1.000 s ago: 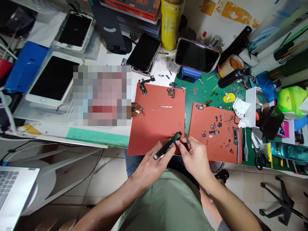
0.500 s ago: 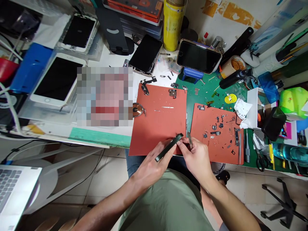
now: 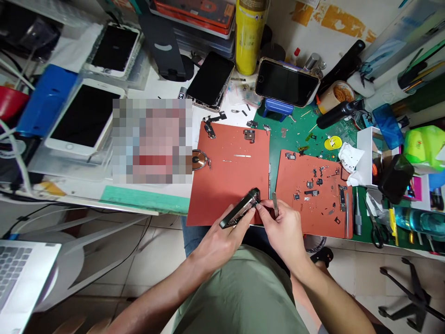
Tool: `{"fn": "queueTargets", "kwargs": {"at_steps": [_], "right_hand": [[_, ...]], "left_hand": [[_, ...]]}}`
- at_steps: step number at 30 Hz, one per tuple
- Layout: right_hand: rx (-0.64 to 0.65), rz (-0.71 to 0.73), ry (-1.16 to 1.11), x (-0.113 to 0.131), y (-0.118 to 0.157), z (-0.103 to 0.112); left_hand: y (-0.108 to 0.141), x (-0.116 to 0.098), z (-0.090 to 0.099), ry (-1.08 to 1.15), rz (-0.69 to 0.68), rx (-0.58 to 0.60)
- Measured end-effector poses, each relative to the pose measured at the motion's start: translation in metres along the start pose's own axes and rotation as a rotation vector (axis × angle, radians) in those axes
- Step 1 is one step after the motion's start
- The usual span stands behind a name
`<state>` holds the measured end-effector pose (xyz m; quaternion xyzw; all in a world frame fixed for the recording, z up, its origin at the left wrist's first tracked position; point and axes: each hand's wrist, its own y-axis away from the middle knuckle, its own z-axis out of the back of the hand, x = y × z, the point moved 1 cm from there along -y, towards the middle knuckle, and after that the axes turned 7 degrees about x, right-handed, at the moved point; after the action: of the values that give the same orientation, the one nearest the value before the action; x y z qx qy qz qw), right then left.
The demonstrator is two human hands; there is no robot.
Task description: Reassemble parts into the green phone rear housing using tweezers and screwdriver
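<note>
My left hand (image 3: 225,236) is wrapped round a dark phone frame (image 3: 239,208), tilted on edge above the front of the larger red mat (image 3: 229,181). Part of the frame's inner side shows. My right hand (image 3: 283,225) pinches a thin metal tool (image 3: 275,204), its fingertips at the frame's right end. What lies between those fingertips and the frame is too small to make out. Small metal strips (image 3: 242,156) and a metal part (image 3: 249,135) lie on the mat, with a round copper coil (image 3: 199,159) at its left edge.
A smaller red mat (image 3: 313,218) on the right holds several tiny parts. Behind stand a phone on a blue stand (image 3: 278,106) and a yellow can (image 3: 249,41). A white phone (image 3: 83,118) lies left; scissors (image 3: 378,229) and a screwdriver (image 3: 357,211) lie right.
The phone frame has tilted in my left hand, so more of its inner side shows, and it sits slightly further left. My right hand has hardly moved.
</note>
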<state>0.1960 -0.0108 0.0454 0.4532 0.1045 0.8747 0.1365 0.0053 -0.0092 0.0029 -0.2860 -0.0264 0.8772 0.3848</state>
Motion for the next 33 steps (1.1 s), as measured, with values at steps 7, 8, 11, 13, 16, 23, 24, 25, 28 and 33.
{"fn": "queueTargets", "kwargs": {"at_steps": [7, 8, 11, 13, 16, 23, 24, 25, 28, 33], "right_hand": [[-0.019, -0.002, -0.012, 0.005, 0.002, 0.005], [-0.016, -0.010, -0.031, 0.007, 0.004, 0.009], [0.008, -0.037, -0.149, 0.009, 0.013, 0.026], [0.036, -0.061, -0.311, 0.010, 0.019, 0.038], [-0.011, -0.092, -0.531, 0.007, 0.027, 0.053], [-0.117, 0.032, -0.734, -0.007, 0.030, 0.051], [-0.140, 0.066, -0.705, -0.010, 0.030, 0.046], [-0.165, 0.101, -0.658, -0.013, 0.031, 0.041], [-0.243, 0.243, -0.496, -0.020, 0.033, 0.025], [-0.302, 0.366, -0.396, -0.031, 0.032, 0.004]], "left_hand": [[0.001, 0.001, 0.001, -0.028, -0.005, 0.028], [0.000, 0.001, 0.001, -0.028, -0.006, 0.039], [0.002, 0.001, 0.002, -0.023, -0.001, 0.059], [0.004, 0.001, 0.001, -0.019, 0.003, 0.047], [0.006, 0.002, 0.000, -0.024, 0.017, -0.002], [0.002, 0.002, 0.007, 0.127, 0.100, 0.031], [0.002, 0.002, 0.008, 0.165, 0.132, 0.042], [0.001, 0.002, 0.009, 0.200, 0.172, 0.056], [0.001, 0.000, 0.009, 0.242, 0.250, 0.119], [0.000, -0.001, 0.009, 0.119, 0.175, 0.147]]}}
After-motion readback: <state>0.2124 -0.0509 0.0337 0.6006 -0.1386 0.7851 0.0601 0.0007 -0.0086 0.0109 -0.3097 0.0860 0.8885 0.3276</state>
